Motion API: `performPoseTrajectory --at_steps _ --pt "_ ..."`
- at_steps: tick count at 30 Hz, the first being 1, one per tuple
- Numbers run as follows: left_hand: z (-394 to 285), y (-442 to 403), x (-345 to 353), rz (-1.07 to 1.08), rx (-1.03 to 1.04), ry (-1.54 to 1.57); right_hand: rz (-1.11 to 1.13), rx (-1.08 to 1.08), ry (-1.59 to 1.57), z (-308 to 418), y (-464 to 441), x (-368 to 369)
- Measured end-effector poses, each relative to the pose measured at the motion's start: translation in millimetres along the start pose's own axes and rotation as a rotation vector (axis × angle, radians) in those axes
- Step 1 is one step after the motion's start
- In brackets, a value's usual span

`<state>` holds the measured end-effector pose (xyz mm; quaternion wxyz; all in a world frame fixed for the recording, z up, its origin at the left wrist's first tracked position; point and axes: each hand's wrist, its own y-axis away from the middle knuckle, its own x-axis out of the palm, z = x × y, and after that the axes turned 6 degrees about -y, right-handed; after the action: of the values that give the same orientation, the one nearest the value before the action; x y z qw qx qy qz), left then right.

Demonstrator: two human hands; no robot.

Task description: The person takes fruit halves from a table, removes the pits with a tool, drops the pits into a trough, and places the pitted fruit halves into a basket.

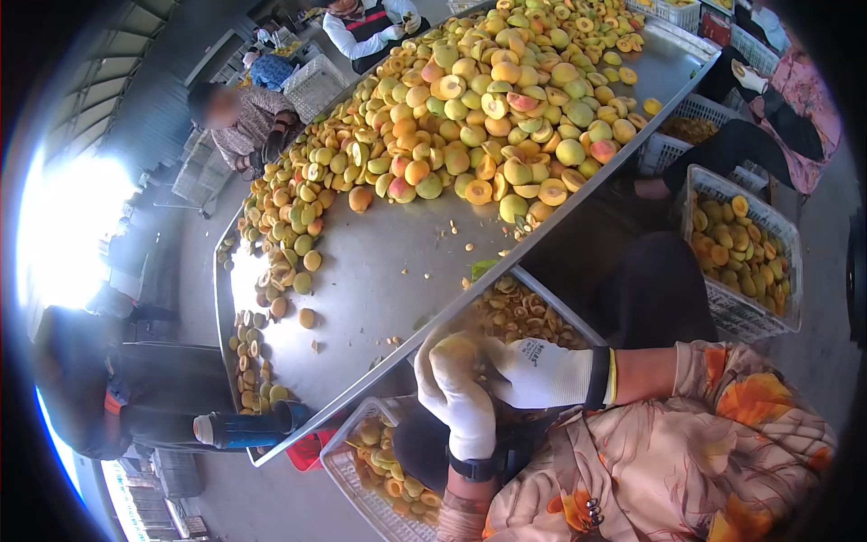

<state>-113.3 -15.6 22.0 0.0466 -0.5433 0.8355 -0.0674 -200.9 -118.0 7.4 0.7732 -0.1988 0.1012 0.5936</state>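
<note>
My two gloved hands are pressed together just past the near edge of a metal table [361, 262]. My left hand [462, 397], in a white glove with a dark wrist strap below it, has its fingers curled. My right hand [535, 372], also in a white glove, meets it from the right, fingers closed. Between them is a yellowish, smeared patch; whether it is fruit or stained glove I cannot make out. Right behind the hands is a bin of brownish-orange fruit pieces [519, 312]. A large heap of whole-looking and halved peach-like fruit [488, 99] covers the table's far part.
A white crate of cut fruit [339, 443] stands beside my left arm, another crate [750, 303] to the right. Several people sit around the table, including a person in patterned clothing [239, 122]. A blue cylinder [244, 430] is by the table's left corner.
</note>
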Motion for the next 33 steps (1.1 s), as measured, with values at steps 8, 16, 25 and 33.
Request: performPoseTrajectory --at_steps 8,16,25,33 --pt "11 -27 -7 0.11 0.025 -0.015 0.107 -0.023 -0.22 -27 -13 6" --pt "4 -36 -1 0.268 -0.054 0.198 0.558 0.405 -0.763 -13 -19 -27" --pt "-6 -33 13 0.279 0.055 0.123 0.703 0.583 -1.109 5 -12 -56" --pt "-2 -21 13 0.266 -0.04 0.279 0.848 0.637 -1.365 -6 -7 -51"
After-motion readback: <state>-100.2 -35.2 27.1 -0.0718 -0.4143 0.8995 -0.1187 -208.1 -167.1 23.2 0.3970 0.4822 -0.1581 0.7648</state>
